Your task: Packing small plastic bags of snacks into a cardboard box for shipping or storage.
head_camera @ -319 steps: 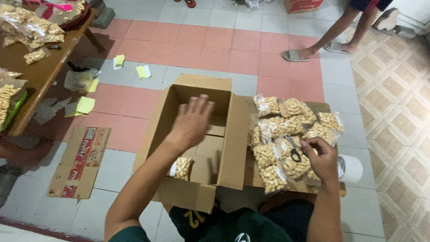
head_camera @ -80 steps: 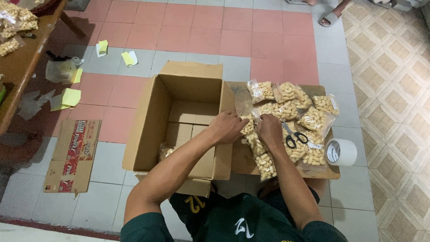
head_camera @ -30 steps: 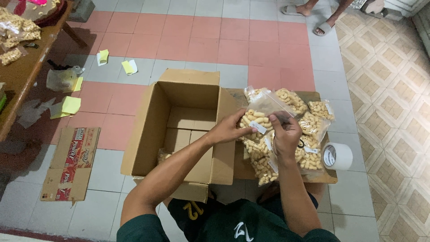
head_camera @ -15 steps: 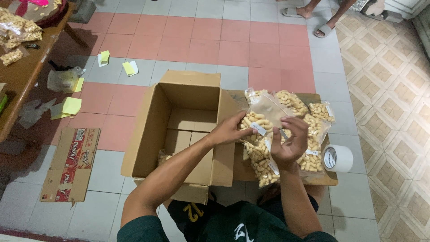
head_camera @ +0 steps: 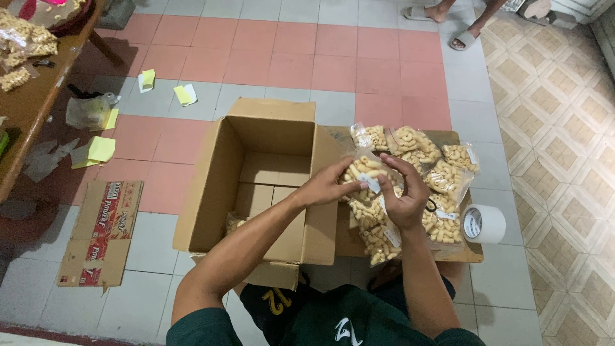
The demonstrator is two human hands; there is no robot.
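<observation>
Both my hands hold one clear bag of pale puffed snacks (head_camera: pixel 362 172) above the right wall of an open cardboard box (head_camera: pixel 218 173). My left hand (head_camera: pixel 327 187) grips its left side and my right hand (head_camera: pixel 403 192) folds around its right side and top. Several more snack bags (head_camera: pixel 442 179) lie piled on a flat cardboard sheet (head_camera: pixel 349 237) to the right of the box. One snack bag (head_camera: pixel 236 222) lies on the box floor at the near left. Black scissors (head_camera: pixel 432 205) peek out among the bags beside my right hand.
A roll of white tape (head_camera: pixel 483 223) sits at the sheet's right edge. A flattened printed carton (head_camera: pixel 99 232) lies on the floor at left, with yellow paper scraps (head_camera: pixel 100 148) beyond. A brown table (head_camera: pixel 32 96) with snacks stands far left. Another person's sandalled feet (head_camera: pixel 442 25) are at the top.
The bag's loose top, which stood up half a second ago, is now folded down under my right hand, and the bag sits lower and closer to the box wall.
</observation>
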